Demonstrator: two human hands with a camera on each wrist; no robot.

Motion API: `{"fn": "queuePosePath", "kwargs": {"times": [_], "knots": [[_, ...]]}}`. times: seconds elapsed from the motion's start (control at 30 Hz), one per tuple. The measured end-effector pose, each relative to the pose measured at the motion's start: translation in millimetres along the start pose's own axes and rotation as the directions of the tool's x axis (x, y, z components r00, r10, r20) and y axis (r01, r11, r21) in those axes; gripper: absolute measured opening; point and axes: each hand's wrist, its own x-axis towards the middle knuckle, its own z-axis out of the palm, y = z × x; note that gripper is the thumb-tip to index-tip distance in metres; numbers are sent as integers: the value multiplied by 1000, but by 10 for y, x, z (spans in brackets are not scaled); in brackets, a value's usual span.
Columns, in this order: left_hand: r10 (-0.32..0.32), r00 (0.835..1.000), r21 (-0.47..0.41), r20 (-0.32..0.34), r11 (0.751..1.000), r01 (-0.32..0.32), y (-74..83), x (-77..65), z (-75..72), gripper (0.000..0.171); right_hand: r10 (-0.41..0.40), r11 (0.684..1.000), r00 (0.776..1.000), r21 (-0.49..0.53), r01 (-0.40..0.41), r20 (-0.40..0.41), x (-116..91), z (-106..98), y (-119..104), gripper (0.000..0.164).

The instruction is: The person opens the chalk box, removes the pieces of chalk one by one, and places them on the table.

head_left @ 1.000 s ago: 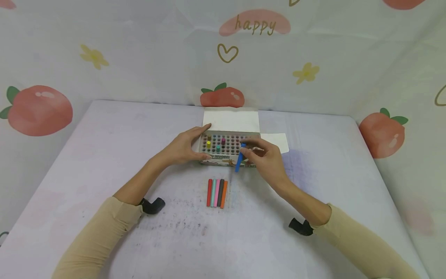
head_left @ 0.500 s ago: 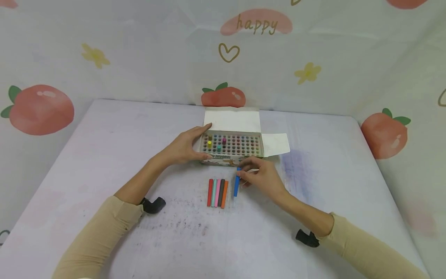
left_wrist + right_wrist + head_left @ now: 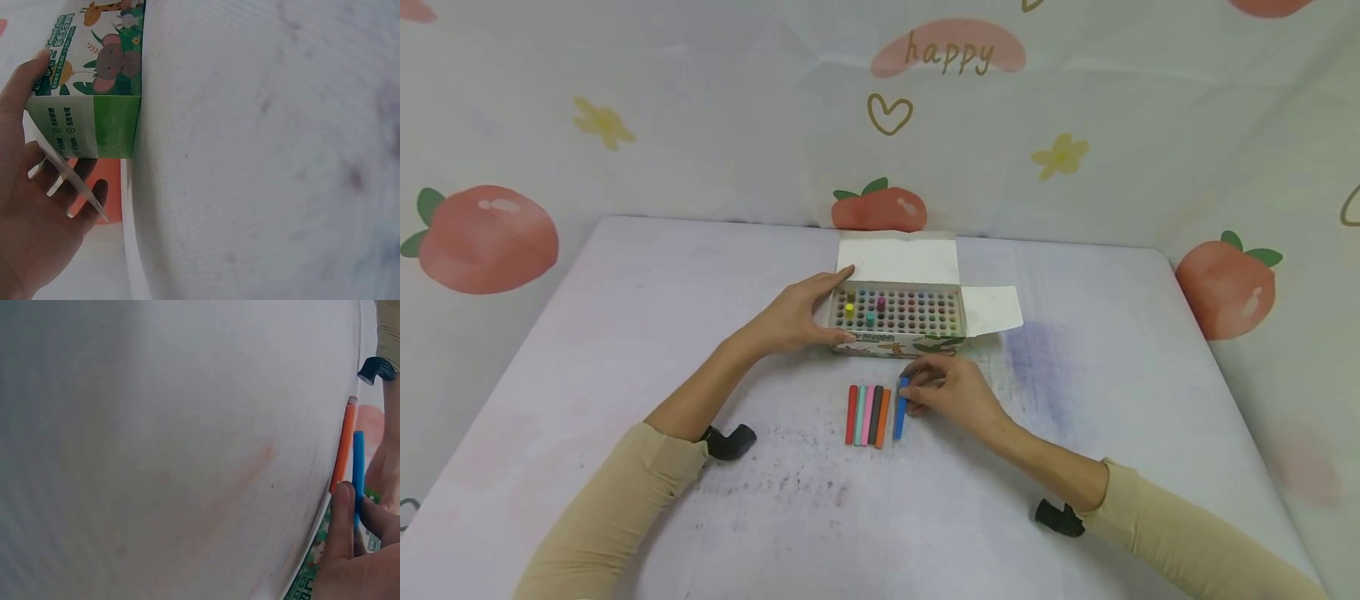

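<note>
My right hand [image 3: 958,396] pinches a blue chalk stick [image 3: 900,421] between thumb and fingers, low over the table. In the right wrist view the blue chalk overlaps the table edge, close beside an orange chalk stick [image 3: 344,447]. A row of chalk sticks, red [image 3: 852,415], light teal, pink [image 3: 868,415], dark grey and orange, lies left of the blue one. Behind them stands the open chalk box [image 3: 895,346], its holed tray showing several upright chalks, one yellow [image 3: 849,310]. My left hand [image 3: 790,321] grips the box's left end, thumb on the printed front [image 3: 109,59], other fingers behind.
The box's white lid [image 3: 898,258] is folded back, and a side flap [image 3: 992,308] sticks out to the right. Blue smudges [image 3: 1037,367] mark the table [image 3: 760,533]. A patterned cloth [image 3: 737,125] hangs behind the table.
My right hand has brought the blue chalk from in front of the box's right part down and left, next to the orange one. The left hand stays on the box.
</note>
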Motion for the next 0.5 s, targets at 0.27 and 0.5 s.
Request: {"fn": "queuePosePath", "kwargs": {"times": [0.27, 0.5], "knots": [[6, 1000, 7, 3, 1000, -6, 2, 8, -2, 102, 3, 1000, 999, -3, -3, 49, 7, 26, 40, 18], [6, 1000, 7, -4, 1000, -6, -21, 8, 3, 102, 9, 999, 998, -50, -6, 61, 9, 24, 18, 15]]}}
